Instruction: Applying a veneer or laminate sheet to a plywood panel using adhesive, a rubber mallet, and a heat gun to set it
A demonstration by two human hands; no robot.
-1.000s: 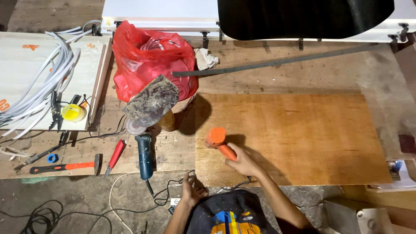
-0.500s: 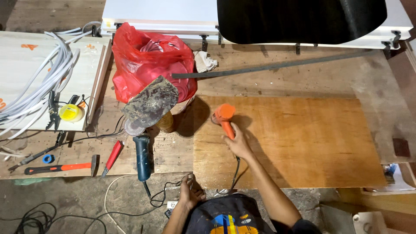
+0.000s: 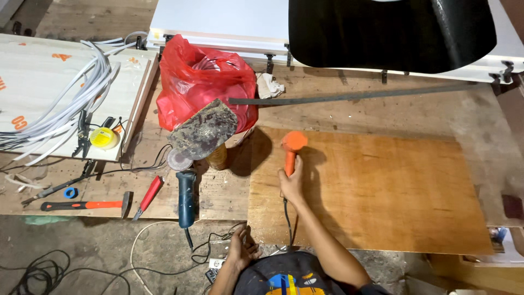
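Your right hand [image 3: 291,183], closed round the orange power tool [image 3: 292,150], has pushed it farther up the plywood sheet [image 3: 376,191]; your left hand [image 3: 242,248] rests open, empty.

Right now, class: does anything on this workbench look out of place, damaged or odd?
Yes. A dirty, crusted trowel is propped against the red plastic bag, and white cables sprawl loose over the pale board at left.

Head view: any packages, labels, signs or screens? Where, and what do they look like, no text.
Red plastic bag: bulging, back of bench, behind the angle grinder.
Pale board: far left, orange printed marks, white cables across it.
Yellow round tape-measure case: on that board's near edge.
Screens: none.
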